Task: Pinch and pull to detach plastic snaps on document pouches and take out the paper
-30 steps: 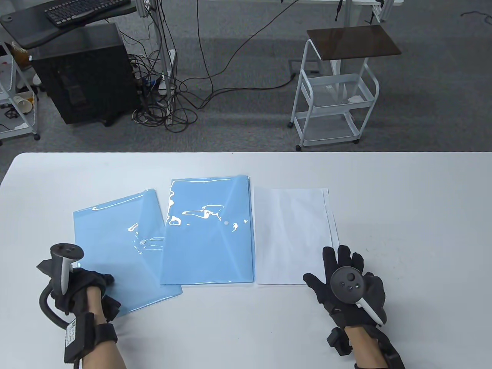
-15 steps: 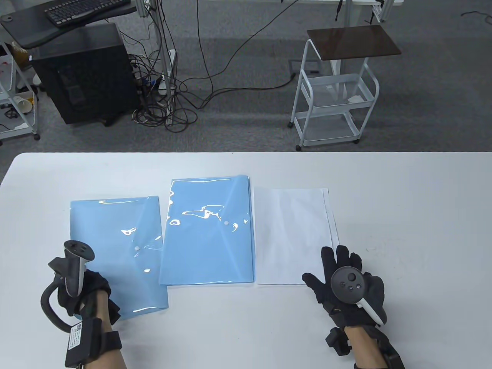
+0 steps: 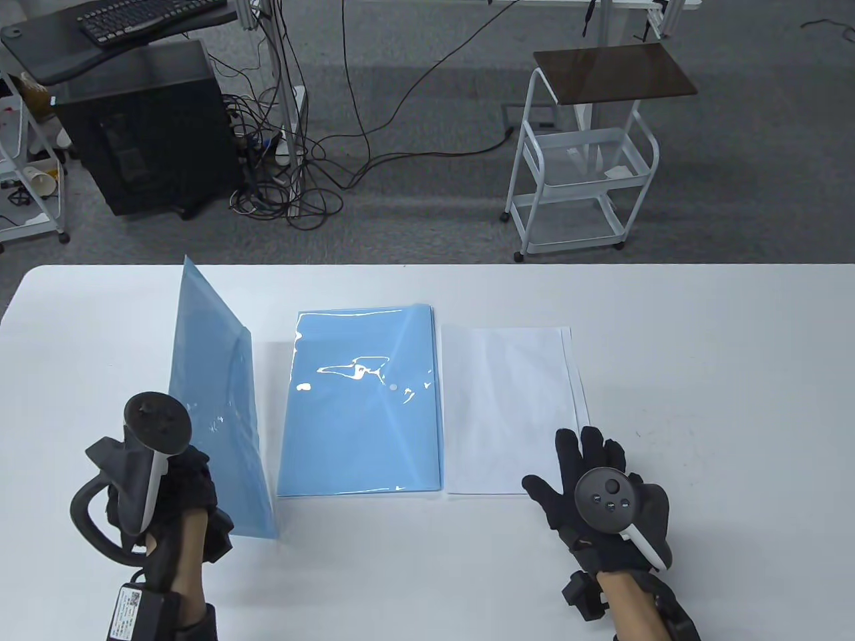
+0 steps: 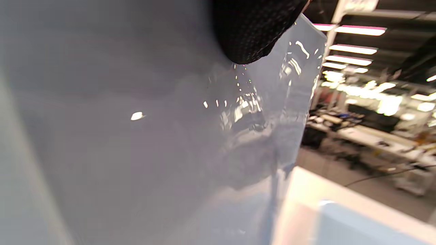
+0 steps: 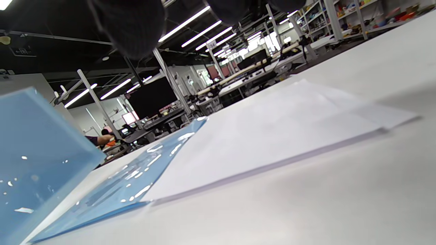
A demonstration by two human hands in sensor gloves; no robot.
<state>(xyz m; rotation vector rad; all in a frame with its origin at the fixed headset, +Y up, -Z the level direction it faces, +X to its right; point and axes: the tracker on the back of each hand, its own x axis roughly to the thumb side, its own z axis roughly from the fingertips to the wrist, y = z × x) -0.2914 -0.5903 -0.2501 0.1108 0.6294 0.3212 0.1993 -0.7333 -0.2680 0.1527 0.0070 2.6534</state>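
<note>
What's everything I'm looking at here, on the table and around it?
Lifted pouch: one, light blue, raised on edge at the table's left, held by the left hand.
Flat pouch: one, light blue, mid-table, white snap on its flap.
Paper stack: one, white, right of the flat pouch.
Table: one, white.
Cart: one, white frame, brown top, on the floor beyond.
Computer tower: one, black, far left.
Keyboard: one, black, above the tower.
Cables: several, black, on the floor.
Left hand: black glove, grips the lifted pouch.
Right hand: black glove, flat, fingertips on the paper stack's near corner.
</note>
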